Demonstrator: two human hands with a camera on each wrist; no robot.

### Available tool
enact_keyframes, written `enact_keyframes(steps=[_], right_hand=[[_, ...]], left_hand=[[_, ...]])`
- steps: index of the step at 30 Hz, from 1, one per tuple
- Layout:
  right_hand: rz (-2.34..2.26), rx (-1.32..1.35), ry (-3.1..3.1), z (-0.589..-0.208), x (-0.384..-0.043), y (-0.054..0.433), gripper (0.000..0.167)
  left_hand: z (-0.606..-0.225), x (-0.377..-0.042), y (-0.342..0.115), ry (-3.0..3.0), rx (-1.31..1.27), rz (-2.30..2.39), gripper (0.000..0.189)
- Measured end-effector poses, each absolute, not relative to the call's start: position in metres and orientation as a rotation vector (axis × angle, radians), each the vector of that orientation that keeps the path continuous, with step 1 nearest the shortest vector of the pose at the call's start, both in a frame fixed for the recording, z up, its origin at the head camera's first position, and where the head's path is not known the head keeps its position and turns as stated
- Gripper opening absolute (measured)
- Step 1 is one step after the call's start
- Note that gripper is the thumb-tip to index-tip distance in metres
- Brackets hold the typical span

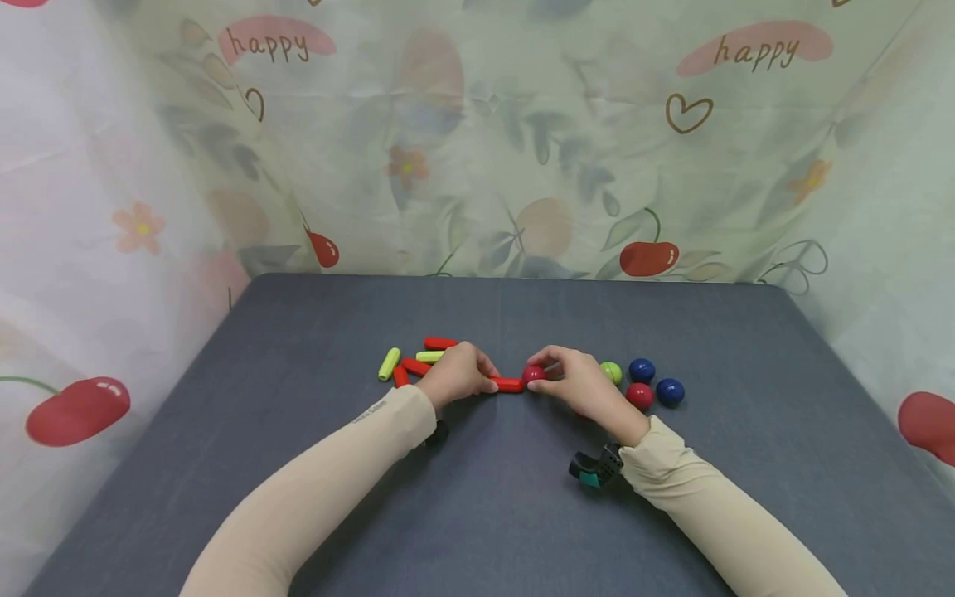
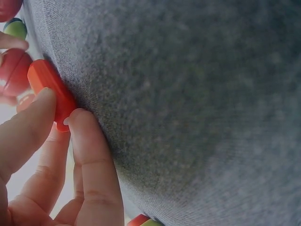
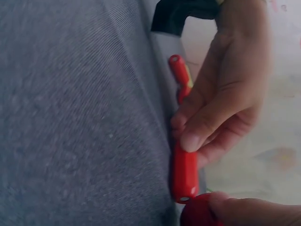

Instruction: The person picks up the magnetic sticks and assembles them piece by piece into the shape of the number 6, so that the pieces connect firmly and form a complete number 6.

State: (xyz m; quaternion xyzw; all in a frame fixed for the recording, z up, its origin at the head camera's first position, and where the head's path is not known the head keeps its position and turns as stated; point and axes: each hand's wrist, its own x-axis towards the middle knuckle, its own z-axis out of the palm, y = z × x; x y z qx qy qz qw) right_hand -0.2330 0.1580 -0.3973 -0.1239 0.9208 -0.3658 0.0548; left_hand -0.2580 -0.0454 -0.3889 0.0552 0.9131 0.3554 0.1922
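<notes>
Head view showed the left hand [image 1: 461, 373] pinching a red stick [image 1: 511, 385], its right end touching or just beside a red ball [image 1: 533, 375] pinched by the right hand [image 1: 587, 385], apparently a joining step whose next move called for steady alignment.

Looks like a curtained-off table setup, tbh can't tell if home or lab. Grey table [image 1: 492, 514] w/ fabric curtain [image 1: 485, 149] behind its far edge & past L/R edges, printed w/ "happy" [image 1: 272, 46], hearts [image 1: 688, 99], cherries [image 1: 649, 259].

Beige slvs [image 1: 321, 489], blk wrist gear [image 1: 606, 464]
</notes>
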Motion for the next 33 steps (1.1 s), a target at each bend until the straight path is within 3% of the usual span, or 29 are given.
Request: enact_keyframes(steps=[33], right_hand=[[-0.982,-0.381,2.804,-0.3974,-0.2356,0.1559,0.029]], left_hand=[[-0.3875,-0.2586,-0.0476,2.513,0.137,1.054,0.012]])
